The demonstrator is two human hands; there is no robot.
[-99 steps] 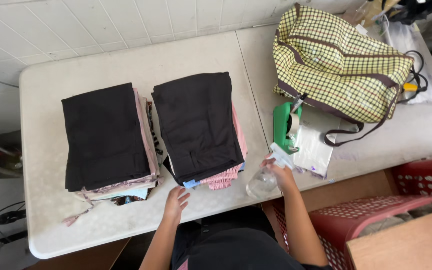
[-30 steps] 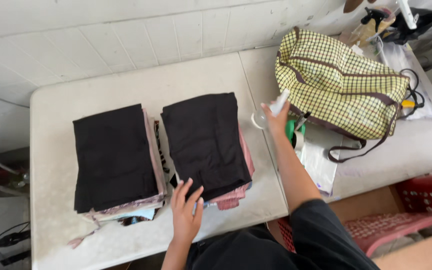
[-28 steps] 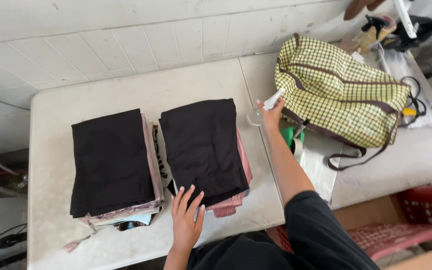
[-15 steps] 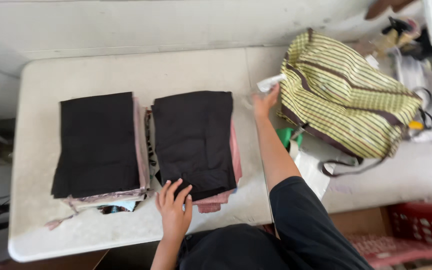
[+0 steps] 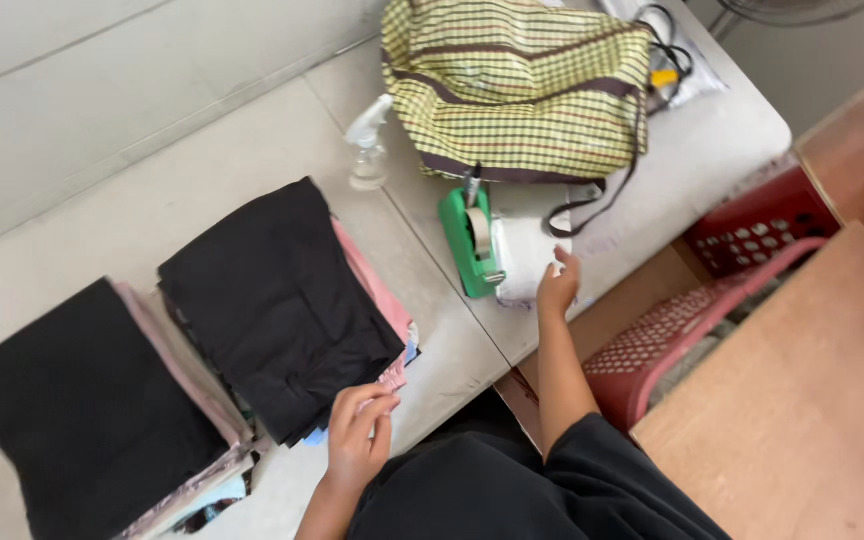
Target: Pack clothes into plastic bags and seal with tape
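My left hand point(image 5: 357, 440) rests at the near corner of a stack of folded clothes point(image 5: 277, 300) topped by a black garment, fingers touching its pink lower layers. My right hand point(image 5: 557, 285) touches a white folded bundle point(image 5: 527, 258) beside a green tape dispenser point(image 5: 469, 240); the fingers lie on it with no firm grip visible. A clear spray bottle point(image 5: 367, 150) stands alone on the white table point(image 5: 202, 190), beyond the clothes, with no hand on it. A second stack of clothes point(image 5: 82, 410) with a black top lies at the left.
A yellow checked bag point(image 5: 517, 85) lies at the table's far side with cables point(image 5: 667, 60) behind it. Red plastic baskets point(image 5: 712, 290) stand on the floor to the right, next to a brown board point(image 5: 812, 400).
My right hand has let go of the spray bottle, now standing on the table, and has come back to the white bundle. The view has swung and tilted.
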